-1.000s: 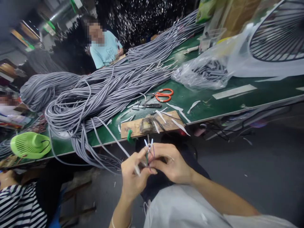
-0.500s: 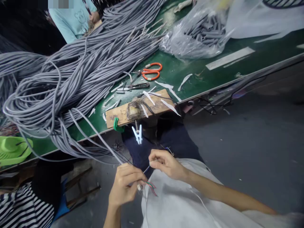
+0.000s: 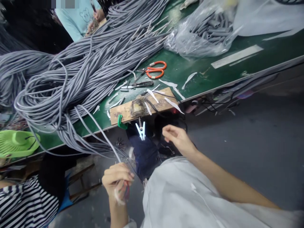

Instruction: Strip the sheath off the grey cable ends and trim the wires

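Fingers of the left hand (image 3: 117, 177) are wrapped around a gray cable (image 3: 111, 145), below and left of the wooden board (image 3: 124, 111); below the board's right end, the right hand (image 3: 177, 136) has its fingers curled, and whether they pinch anything I cannot tell. Colored wires (image 3: 127, 186) at the cable's end are blurred, partly hidden by the fingers. From the grip, its length slants up and left, passing left of the board. Beneath the board hangs a pale-blue clip (image 3: 142, 135); beyond it lie orange-handled scissors (image 3: 155, 68).

My shirt (image 3: 175, 196) is pale grey and loose, with a thin white string (image 3: 203, 200) on it. My pants (image 3: 145, 160) are dark blue.
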Motion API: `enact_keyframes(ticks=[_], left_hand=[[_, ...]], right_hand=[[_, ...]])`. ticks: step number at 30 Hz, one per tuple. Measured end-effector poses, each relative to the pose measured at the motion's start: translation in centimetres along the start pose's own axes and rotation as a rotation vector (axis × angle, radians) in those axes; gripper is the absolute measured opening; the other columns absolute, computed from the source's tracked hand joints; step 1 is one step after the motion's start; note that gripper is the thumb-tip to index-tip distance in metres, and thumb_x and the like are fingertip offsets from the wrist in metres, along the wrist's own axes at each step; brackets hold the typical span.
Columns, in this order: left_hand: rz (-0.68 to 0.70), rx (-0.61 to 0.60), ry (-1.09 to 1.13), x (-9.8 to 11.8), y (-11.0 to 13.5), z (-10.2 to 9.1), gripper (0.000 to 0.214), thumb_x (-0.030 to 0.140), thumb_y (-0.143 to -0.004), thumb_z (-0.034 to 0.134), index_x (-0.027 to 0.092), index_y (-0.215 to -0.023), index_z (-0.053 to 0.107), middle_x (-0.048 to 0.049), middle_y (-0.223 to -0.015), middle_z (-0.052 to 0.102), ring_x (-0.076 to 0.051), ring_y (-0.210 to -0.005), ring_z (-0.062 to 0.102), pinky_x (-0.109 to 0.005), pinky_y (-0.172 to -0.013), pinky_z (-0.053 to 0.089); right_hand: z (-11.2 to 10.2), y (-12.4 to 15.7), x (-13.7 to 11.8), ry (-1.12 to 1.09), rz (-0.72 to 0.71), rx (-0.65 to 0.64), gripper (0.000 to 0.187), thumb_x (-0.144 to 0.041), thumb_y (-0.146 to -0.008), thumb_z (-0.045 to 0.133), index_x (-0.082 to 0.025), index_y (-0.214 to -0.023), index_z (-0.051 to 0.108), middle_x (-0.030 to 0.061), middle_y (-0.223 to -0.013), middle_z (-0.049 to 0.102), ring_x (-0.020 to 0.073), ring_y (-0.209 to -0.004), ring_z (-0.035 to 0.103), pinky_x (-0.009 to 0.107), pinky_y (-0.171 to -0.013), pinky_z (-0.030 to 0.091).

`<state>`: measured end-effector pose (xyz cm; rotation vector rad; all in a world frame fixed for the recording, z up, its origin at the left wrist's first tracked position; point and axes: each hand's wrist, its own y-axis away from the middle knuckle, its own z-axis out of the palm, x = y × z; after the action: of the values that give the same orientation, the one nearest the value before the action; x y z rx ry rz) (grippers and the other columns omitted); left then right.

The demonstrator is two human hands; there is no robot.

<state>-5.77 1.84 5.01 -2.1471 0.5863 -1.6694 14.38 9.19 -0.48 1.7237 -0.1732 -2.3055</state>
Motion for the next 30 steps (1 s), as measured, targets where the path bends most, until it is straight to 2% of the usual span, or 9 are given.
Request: enact_keyframes(ticks=[2,5,9,14,19,26,30], left_hand=[[-0.024,0.129,-0.029,-0.3,0.1,0.5,0.021,0.029,-0.081,0.063,0.016,-0.065,0.064,0.0013,-0.049,0.06,-0.011,-0.046,0.058,-0.02,-0.048,0.046],[-0.076,0.209,-0.109,-1.1,-0.1,2.2,0.014,0.025,-0.08,0.064,0.017,-0.07,0.067,-0.0004,-0.058,0.066,-0.013,-0.055,0.063,-0.022,-0.052,0.05],[-0.083,0.273,-0.163,-1.8,-0.9,4.1,0.011,0.022,-0.081,0.062,0.018,-0.074,0.068,-0.0012,-0.067,0.069,-0.013,-0.059,0.064,-0.024,-0.057,0.052],[-0.085,0.246,-0.173,-2.0,-1.6,4.6,0.008,0.016,-0.08,0.062,0.017,-0.075,0.068,-0.0009,-0.069,0.069,-0.012,-0.061,0.064,-0.023,-0.059,0.052],[-0.082,0.244,-0.213,-2.2,-1.9,4.9,0.009,0.01,-0.078,0.062,0.017,-0.076,0.068,-0.001,-0.07,0.07,-0.012,-0.064,0.065,-0.022,-0.062,0.052],[-0.104,0.159,-0.25,-2.3,-2.1,5.3,0.011,0.008,-0.078,0.062,0.017,-0.078,0.067,-0.0006,-0.072,0.07,-0.011,-0.065,0.065,-0.02,-0.064,0.051],[-0.079,0.099,-0.267,-2.2,-2.0,5.2,0.01,0.009,-0.079,0.061,0.017,-0.08,0.067,-0.0008,-0.072,0.07,-0.011,-0.065,0.064,-0.021,-0.064,0.05]], right_hand=[[0.7,-1.2,-0.2,0.02,-0.007,0.0,0.048,-0.063,-0.06,0.068,-0.016,-0.066,0.059,-0.0026,-0.058,0.05,0.0067,-0.047,0.041,0.022,-0.046,0.033],[2.8,-2.6,-0.4,-0.027,-0.01,-0.184,0.06,-0.072,-0.064,0.056,-0.013,-0.066,0.064,0.0014,-0.059,0.055,0.0073,-0.048,0.043,0.023,-0.048,0.036],[5.1,-3.5,-0.7,-0.204,0.018,-0.309,0.067,-0.076,-0.066,0.051,-0.011,-0.068,0.067,0.0034,-0.06,0.058,0.0088,-0.054,0.048,0.023,-0.053,0.041],[5.5,-4.1,-1.0,-0.348,0.061,-0.372,0.057,-0.07,-0.064,0.06,-0.012,-0.066,0.066,0.0034,-0.064,0.06,0.0098,-0.057,0.052,0.022,-0.054,0.042],[5.5,-4.1,-1.0,-0.396,0.024,-0.328,0.051,-0.063,-0.061,0.068,-0.013,-0.058,0.06,-0.0003,-0.058,0.055,0.0079,-0.053,0.047,0.021,-0.052,0.038],[5.7,-4.5,-1.1,-0.291,-0.06,-0.251,0.05,-0.061,-0.065,0.065,-0.014,-0.052,0.052,-0.0034,-0.051,0.045,0.0068,-0.05,0.04,0.023,-0.051,0.033],[4.6,-4.1,-1.8,-0.121,-0.047,-0.268,0.051,-0.058,-0.071,0.059,-0.015,-0.046,0.049,-0.0033,-0.043,0.043,0.0052,-0.041,0.034,0.022,-0.042,0.026]])
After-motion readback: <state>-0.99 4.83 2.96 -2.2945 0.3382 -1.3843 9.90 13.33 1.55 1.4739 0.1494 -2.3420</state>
